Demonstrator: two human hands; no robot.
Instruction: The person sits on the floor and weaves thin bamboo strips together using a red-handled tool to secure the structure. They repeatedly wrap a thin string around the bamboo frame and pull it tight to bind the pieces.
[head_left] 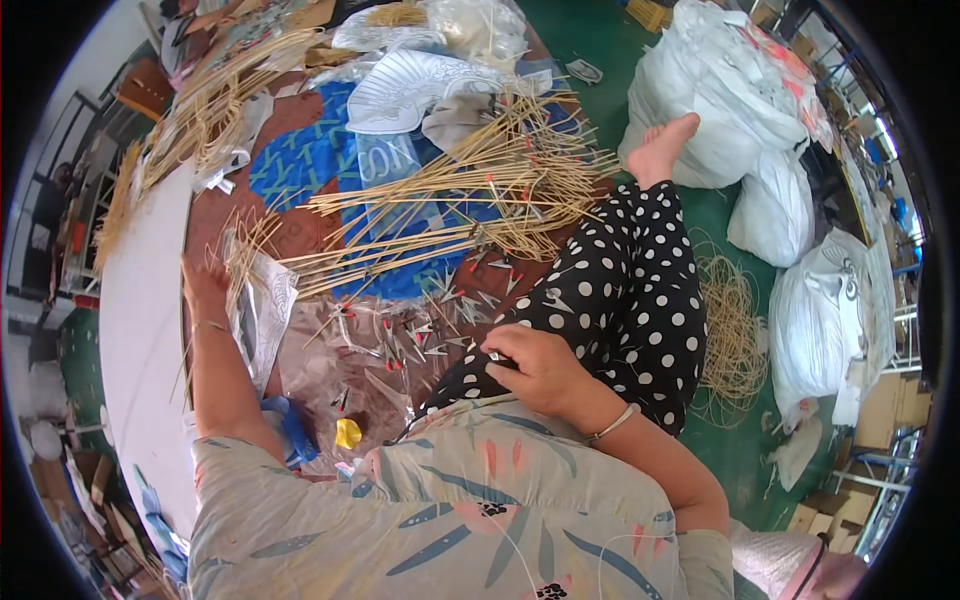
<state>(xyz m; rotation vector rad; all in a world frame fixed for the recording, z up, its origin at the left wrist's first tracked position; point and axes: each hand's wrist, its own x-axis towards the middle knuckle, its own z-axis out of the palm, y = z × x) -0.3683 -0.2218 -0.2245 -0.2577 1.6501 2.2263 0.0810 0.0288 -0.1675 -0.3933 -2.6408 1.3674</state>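
My left hand reaches out along the edge of the white board, its fingers apart beside the ends of some thin curled strips. What its fingertips touch is too small to tell. My right hand is closed over my dotted trouser leg, with a small glint of something I cannot make out at its fingers. Long tan cane sticks lie in bundles in front of me. Below them, many small metal clips, some with red parts, are scattered on a plastic-covered brown surface.
A white board runs along the left. Printed paper sheets lie over blue cloth ahead. Big white sacks and a coil of thin cane stand on the green floor at right. A yellow scrap lies nearby. Another person is far left.
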